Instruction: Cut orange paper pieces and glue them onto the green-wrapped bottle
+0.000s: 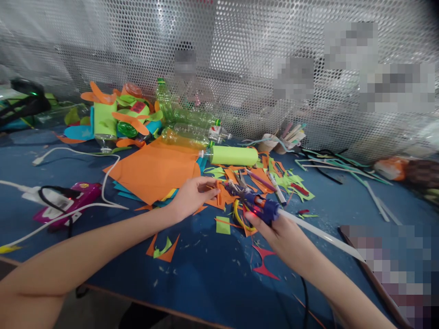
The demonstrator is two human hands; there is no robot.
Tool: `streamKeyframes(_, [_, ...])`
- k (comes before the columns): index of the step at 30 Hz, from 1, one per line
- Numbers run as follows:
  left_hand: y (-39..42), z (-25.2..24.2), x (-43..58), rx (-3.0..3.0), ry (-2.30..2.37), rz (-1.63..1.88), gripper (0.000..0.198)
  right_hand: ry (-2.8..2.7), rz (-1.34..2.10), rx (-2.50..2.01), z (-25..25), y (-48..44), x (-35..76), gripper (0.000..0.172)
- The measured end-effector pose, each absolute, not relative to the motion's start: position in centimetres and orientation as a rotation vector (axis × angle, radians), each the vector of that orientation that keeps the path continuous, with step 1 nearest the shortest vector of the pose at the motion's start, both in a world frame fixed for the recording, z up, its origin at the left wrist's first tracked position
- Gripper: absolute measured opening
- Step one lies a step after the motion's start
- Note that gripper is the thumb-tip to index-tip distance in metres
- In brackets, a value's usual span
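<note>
My right hand (pixel 279 230) is wrapped round a blue hot glue gun (pixel 262 206), whose small red light is lit. A long white glue stick (pixel 320 234) sticks out of its back end. The nozzle points left, close to my left hand (pixel 194 197). Between the pinched fingers of that hand is a small orange paper piece (pixel 218 193). Under and beside the glue gun lie cut paper scraps (pixel 255 178) in orange and green, and a yellow ring (pixel 240 217), perhaps a tape roll. A bottle wrapped in green paper (pixel 234 156) lies just behind.
Orange sheets (pixel 154 167) lie left of centre, with plastic bottles (pixel 192 121) and paper-covered bottle models (pixel 126 114) behind. A magenta power strip (pixel 68 203) with white cables lies at left. Cups of pens (pixel 290 137) stand near the perforated metal screen (pixel 247 55). A dark-edged tablet-like object (pixel 373 276) lies at right.
</note>
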State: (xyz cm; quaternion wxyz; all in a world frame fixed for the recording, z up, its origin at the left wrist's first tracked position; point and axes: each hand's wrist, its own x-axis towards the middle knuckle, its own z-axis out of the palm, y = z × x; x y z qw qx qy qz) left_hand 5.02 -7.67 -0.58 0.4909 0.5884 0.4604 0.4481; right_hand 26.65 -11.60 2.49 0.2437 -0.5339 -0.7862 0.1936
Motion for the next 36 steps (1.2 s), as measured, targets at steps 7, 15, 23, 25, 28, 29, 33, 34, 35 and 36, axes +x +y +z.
streamKeyframes(7, [-7.4,-0.5,4.8,1.456,1.110,1.118,0.024,-2.167,0.538,-1.453,2.8,-11.8,26.6,0.044])
streamKeyframes(15, [-7.4,-0.2,4.8,1.463,1.116,1.105,0.023,-2.164,0.530,-1.435,2.9,-11.9,26.5,0.039])
streamKeyframes(23, [-7.8,-0.4,5.0,1.435,1.118,1.043,0.026,-2.143,0.483,-1.453,2.8,-11.6,26.5,0.039])
streamKeyframes(25, [-7.8,-0.3,5.0,1.440,1.125,1.059,0.025,-2.143,0.486,-1.437,2.9,-11.6,26.5,0.040])
streamKeyframes(28, [-7.5,-0.2,4.9,1.467,1.128,1.098,0.023,-2.153,0.510,-1.406,3.1,-11.8,26.4,0.038])
streamKeyframes(29, [-7.4,-0.1,4.8,1.478,1.133,1.108,0.022,-2.162,0.517,-1.409,3.1,-11.9,26.4,0.038])
streamKeyframes(33, [-7.3,0.1,4.7,1.438,1.153,1.147,0.021,-2.230,0.509,-1.407,2.4,-11.9,26.9,0.032])
streamKeyframes(34, [-7.3,0.1,4.8,1.415,1.155,1.157,0.021,-2.252,0.496,-1.380,2.1,-11.9,27.2,0.031])
streamKeyframes(35, [-7.3,0.2,4.8,1.393,1.157,1.166,0.021,-2.274,0.483,-1.346,1.7,-11.9,27.5,0.031])
streamKeyframes(36, [-7.3,0.2,4.8,1.376,1.161,1.173,0.022,-2.293,0.467,-1.306,1.3,-11.9,27.7,0.031])
